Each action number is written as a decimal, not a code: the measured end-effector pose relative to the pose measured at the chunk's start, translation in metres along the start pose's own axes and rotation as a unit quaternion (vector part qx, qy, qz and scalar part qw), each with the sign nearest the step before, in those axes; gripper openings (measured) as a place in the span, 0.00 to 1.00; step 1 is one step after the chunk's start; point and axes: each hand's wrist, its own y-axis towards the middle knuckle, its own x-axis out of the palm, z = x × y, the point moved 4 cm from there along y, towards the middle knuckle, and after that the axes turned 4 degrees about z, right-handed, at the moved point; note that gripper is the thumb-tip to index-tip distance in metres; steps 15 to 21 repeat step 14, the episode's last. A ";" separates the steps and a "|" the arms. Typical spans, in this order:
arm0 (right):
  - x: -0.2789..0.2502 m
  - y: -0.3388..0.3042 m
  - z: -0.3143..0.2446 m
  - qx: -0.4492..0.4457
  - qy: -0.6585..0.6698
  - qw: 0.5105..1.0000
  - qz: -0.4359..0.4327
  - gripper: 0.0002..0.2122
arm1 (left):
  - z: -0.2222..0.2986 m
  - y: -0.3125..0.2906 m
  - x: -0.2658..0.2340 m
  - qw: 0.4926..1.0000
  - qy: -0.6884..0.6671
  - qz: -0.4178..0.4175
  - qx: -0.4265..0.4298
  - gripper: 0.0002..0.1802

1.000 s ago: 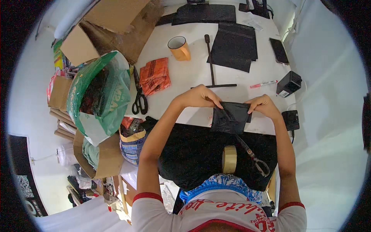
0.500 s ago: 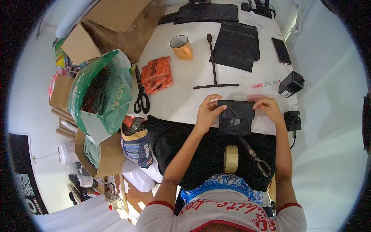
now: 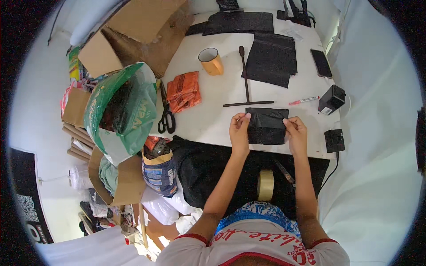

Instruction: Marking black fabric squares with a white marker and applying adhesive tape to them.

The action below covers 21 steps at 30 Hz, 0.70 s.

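A flat black rectangle of thin, slightly wrinkled plastic point(image 3: 267, 127) is stretched between my two hands at the table's near edge. My left hand point(image 3: 239, 134) pinches its left edge near the upper corner, thumb on top. On the opposite edge, my right hand point(image 3: 296, 134) grips it between thumb and fingers. Just beyond lies a dark metal T-shaped rod point(image 3: 246, 84), its crossbar close to the plastic. Below, on black cloth point(image 3: 199, 177) over my lap, are a roll of tan tape point(image 3: 266, 185) and scissors point(image 3: 285, 172), partly covered by my right forearm.
Folded orange plastic point(image 3: 184, 91), black-handled scissors point(image 3: 166, 119) and a yellow mug point(image 3: 211, 61) lie to the left. Larger black sheets point(image 3: 270, 60) are farther back. A marker point(image 3: 304, 100), black box-shaped device point(image 3: 332, 99), adapter point(image 3: 334, 141) and phone point(image 3: 321, 63) sit right. A green-white bag point(image 3: 146, 102) bulges leftward.
My right hand has shifted down and left onto the plastic's right edge. The piece now looks flatter and more even, and my view has shifted slightly.
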 end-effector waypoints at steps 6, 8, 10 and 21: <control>0.012 -0.001 0.002 -0.040 0.095 0.994 0.041 0.04 | -0.002 -0.001 0.003 0.999 -0.032 0.009 0.035 0.08; 0.010 0.001 0.001 -0.052 0.119 0.990 0.049 0.04 | -0.001 -0.003 0.006 0.998 -0.024 -0.011 0.051 0.08; 0.009 0.006 0.006 -0.037 0.167 0.984 0.045 0.03 | -0.003 -0.003 0.008 0.997 -0.017 -0.033 0.070 0.08; 0.009 0.009 0.007 -0.049 0.137 0.988 0.052 0.04 | -0.016 0.006 0.001 0.988 -0.095 -0.065 0.101 0.07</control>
